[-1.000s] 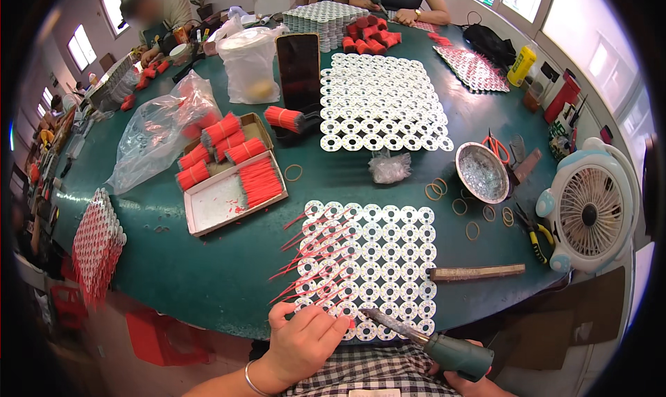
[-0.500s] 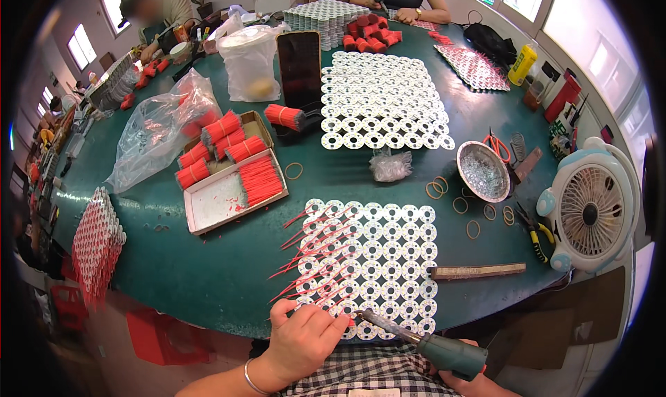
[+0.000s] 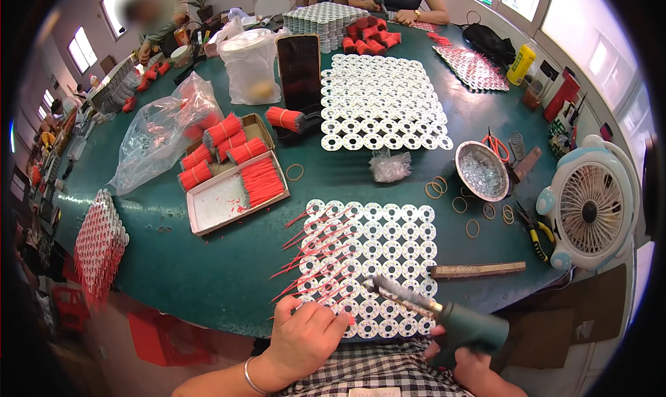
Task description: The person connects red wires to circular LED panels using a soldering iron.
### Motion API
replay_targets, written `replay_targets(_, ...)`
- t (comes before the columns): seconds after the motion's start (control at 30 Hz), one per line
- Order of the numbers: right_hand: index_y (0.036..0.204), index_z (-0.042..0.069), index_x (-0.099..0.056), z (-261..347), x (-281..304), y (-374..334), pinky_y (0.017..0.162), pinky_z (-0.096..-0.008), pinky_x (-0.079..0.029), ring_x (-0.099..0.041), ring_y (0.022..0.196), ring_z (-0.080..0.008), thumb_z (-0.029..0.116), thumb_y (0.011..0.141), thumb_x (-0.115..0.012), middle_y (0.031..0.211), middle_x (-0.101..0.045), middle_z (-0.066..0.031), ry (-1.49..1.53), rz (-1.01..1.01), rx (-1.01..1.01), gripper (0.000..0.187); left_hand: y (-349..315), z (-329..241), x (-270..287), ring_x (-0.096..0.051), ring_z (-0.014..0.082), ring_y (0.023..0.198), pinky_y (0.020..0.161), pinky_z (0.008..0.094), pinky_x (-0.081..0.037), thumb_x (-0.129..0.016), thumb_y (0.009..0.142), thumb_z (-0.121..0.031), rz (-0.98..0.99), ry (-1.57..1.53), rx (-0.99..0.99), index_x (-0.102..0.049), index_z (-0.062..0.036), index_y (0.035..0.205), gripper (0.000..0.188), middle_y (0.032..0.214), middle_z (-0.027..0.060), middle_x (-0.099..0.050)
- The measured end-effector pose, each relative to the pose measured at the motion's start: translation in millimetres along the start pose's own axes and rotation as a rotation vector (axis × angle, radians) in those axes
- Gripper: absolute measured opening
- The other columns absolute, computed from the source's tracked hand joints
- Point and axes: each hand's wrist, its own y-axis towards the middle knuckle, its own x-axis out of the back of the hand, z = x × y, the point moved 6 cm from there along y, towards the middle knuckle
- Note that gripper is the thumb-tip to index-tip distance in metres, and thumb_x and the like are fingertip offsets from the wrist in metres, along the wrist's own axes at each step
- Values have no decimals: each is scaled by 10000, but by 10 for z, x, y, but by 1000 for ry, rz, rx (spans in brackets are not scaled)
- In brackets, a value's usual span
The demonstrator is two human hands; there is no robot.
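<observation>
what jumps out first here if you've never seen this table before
Probably the panel of white rings front and centre, with thin red wires fanning off its left side. Over its lower right, the right hand holds a dark green tool. Bright red bundles in a shallow box stand out farther left, and a pale fan at the far right.

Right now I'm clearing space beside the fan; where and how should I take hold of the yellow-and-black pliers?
Probably by the handles of the pliers, coming from the near left: the handles splay toward you, the tips point away, and the fan stands close on the right.
</observation>
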Motion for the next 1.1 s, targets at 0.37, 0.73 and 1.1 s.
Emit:
replay_targets(0.37,1268,-34,-387,16,-436,638,794,-440,-490,-611,889,-309,255,837,-544,1099,-556,-211,345,-9,129,542,-238,308,200,-514,162,681,685,319,-353,-613,693,-120,-10,81,111,-651,-128,815,128,703,-19,-535)
replay_targets(0.73,1146,-42,-463,60,-403,444,583,-313,-484,-603,689,-243,433,809,-585,829,-609,-200,308,92,-4,595,-354,67,88,-521,135,869,894,449,-197,-672,685,-118,-55,54,253,-668,-211,775,130,711,-79,-531)
replay_targets(1.1,1053,-42,-555,-202,100,-136,616,-296,-526,-644,656,-185,164,815,-592,849,-637,-119,-318,100,82,317,-321,-33,-25,-526,95,811,894,428,-201,-621,733,-168,-59,-3,134,-672,-187,826,108,668,-77,-484)
